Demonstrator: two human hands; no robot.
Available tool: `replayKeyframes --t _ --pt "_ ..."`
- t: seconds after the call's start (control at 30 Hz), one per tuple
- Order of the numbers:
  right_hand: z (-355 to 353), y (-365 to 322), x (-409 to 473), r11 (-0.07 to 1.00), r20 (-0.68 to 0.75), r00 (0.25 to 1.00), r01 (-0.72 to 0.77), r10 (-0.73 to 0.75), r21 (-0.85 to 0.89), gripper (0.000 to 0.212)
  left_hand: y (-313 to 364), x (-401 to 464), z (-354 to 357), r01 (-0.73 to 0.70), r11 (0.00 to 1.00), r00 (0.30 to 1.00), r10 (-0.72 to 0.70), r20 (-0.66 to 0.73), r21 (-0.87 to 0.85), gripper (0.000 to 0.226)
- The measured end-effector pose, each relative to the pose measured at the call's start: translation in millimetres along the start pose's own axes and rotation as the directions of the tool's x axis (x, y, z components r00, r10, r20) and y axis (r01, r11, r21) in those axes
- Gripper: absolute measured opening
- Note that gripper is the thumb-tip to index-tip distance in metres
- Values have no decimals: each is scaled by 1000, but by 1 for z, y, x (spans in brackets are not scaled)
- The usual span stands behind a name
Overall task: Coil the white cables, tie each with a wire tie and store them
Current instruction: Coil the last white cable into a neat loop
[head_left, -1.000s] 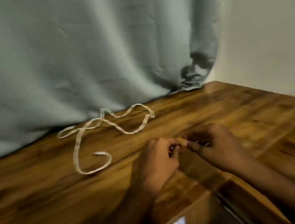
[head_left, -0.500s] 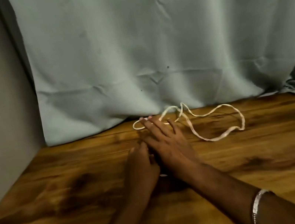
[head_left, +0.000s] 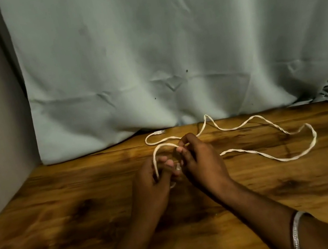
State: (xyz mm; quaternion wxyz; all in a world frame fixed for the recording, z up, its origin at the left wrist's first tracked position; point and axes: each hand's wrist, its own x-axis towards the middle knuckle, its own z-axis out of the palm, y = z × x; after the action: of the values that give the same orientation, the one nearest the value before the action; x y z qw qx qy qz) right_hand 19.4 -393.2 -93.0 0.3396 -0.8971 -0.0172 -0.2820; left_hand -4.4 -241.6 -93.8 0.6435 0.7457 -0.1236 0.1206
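The person is working with both forearms bare, no sleeves showing anywhere up to the lower edge of the view. The left hand (head_left: 151, 183) is wearing nothing: no ring, no watch, no band on the wrist. The right hand (head_left: 203, 162) is also bare of rings as far as can be seen. On the right forearm a slim silver bracelet (head_left: 295, 232) is sitting a little way up from the wrist, its surface finely textured like a chain and catching the light. The fingers (head_left: 168, 163) are showing short, pale nails.
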Motion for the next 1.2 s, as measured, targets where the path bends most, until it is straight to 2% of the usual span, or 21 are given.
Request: replayKeyframes --t 0.1,0.17,0.27,0.37,0.47,0.57,0.6,0.67,0.73,0.87,1.07,1.13,1.2 --pt "0 3 2 994 -15 996 -89 90 59 6 6 -5 0 -123 992 982 126 144 -31 15" --pt "0 3 2 992 -8 994 -112 113 52 6 9 -9 -2 -166 979 958 189 216 -118 26" --pt "1 5 2 991 -18 991 -129 130 42 8 12 -15 -10 -204 938 931 275 240 -280 28" --pt "-2 4 4 989 -21 989 -144 145 32 10 11 -20 -12 -250 937 905 315 284 -244 25" --pt "-6 0 2 991 38 993 -107 110 -76 13 9 -10 -16 -328 934 916 351 196 -143 22" --pt "-10 -10 -4 976 172 984 74 -38 -204 9 8 8 -28 -383 923 919 385 87 -37 20" --pt "-11 -15 -7 964 233 967 153 -102 -215 8 6 13 -33 -373 928 925 373 71 -14 20" --pt "-11 -22 -14 934 329 917 298 -224 -196 24 0 22 -40 -347 936 938 345 46 53 21" --pt "-10 -27 -19 903 339 880 401 -333 -154 34 -6 28 -44 -330 938 944 326 49 106 21" --pt "-8 -29 -24 867 208 864 486 -458 -108 45 -14 31 -42 -304 943 950 289 118 133 21" --pt "-14 -24 -20 845 37 847 532 -531 -55 26 -5 27 -43 -246 969 939 230 257 34 23" --pt "-16 -24 -18 817 -9 818 574 -576 -54 23 1 24 -44 -139 989 938 144 316 -40 29" --pt "-19 -24 -16 808 -53 808 588 -587 13 14 7 17 -47 27 994 916 18 400 -105 36"
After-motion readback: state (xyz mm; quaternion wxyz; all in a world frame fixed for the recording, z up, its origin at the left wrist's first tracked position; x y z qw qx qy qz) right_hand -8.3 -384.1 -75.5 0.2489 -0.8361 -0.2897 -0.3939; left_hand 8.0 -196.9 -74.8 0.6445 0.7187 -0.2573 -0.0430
